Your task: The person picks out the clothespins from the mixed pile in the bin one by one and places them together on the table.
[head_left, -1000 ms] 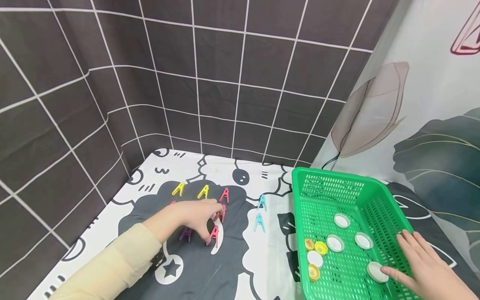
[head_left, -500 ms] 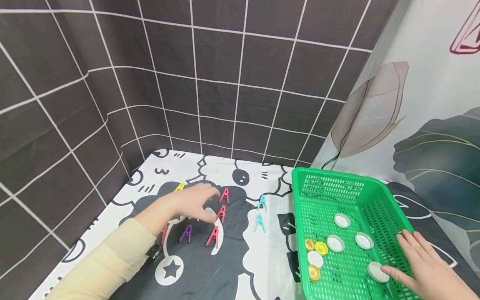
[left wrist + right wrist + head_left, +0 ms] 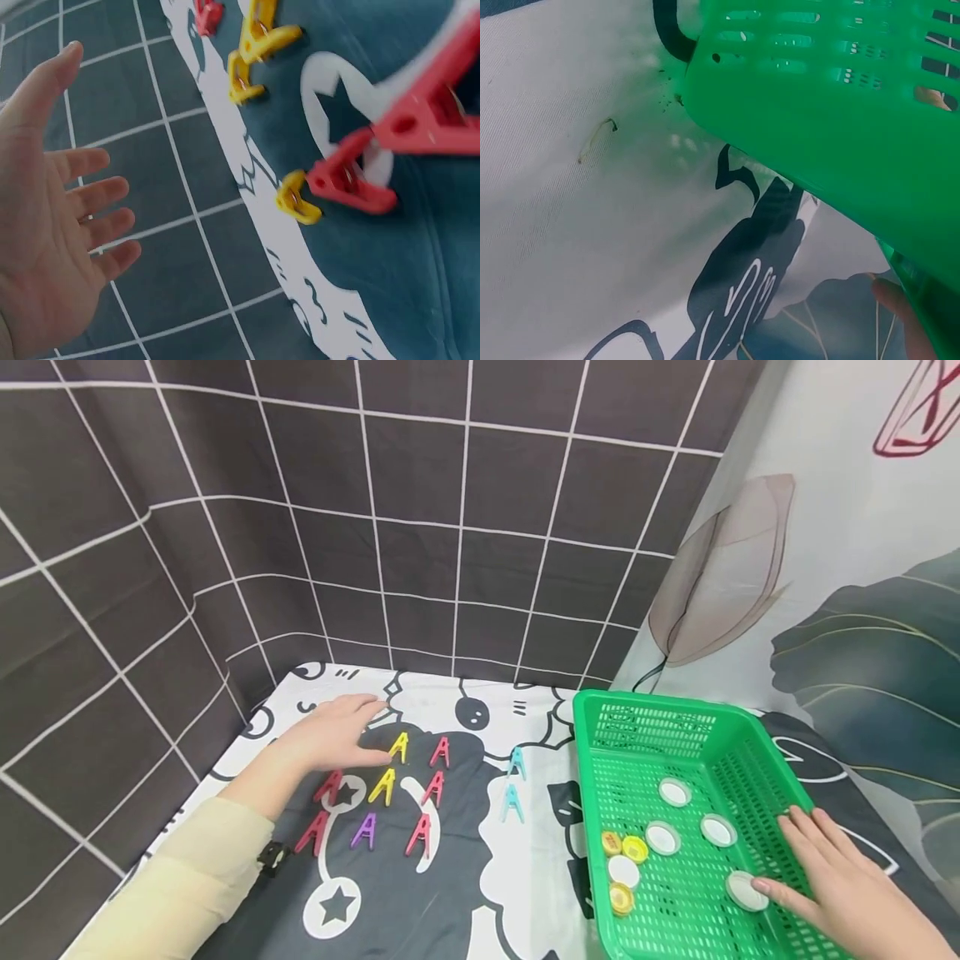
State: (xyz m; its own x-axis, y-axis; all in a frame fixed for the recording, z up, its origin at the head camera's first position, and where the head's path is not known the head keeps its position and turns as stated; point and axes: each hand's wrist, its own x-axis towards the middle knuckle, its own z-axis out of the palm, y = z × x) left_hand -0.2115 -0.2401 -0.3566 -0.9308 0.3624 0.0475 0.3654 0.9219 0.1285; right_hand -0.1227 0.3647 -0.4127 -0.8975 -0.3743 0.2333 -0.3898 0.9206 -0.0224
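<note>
Small clothespins lie spread on the dark-and-white patterned cloth. They are red (image 3: pixel 418 836), yellow (image 3: pixel 382 787), purple (image 3: pixel 364 832) and light blue (image 3: pixel 512 804). My left hand (image 3: pixel 330 735) is over the cloth's far left with fingers apart and nothing in it. It covers one yellow clothespin (image 3: pixel 296 199) in the head view; the left wrist view shows that clothespin beside a red one (image 3: pixel 349 176). On the right, my right hand (image 3: pixel 843 872) rests on the side rim of a green basket (image 3: pixel 588 760). Its fingers are straight, the thumb inside near a white round cap (image 3: pixel 747 891).
Several white and yellow round caps (image 3: pixel 634 848) lie in the basket. A dark tile-patterned curtain (image 3: pixel 420 527) hangs behind and to the left. At the right hangs a light curtain (image 3: pixel 825 543) with leaf prints. A thin black cable (image 3: pixel 649 672) runs behind the basket.
My left hand has left the red clothespins in the middle and moved up and to the left. My right hand stays on the basket rim. The head view has turned slightly right.
</note>
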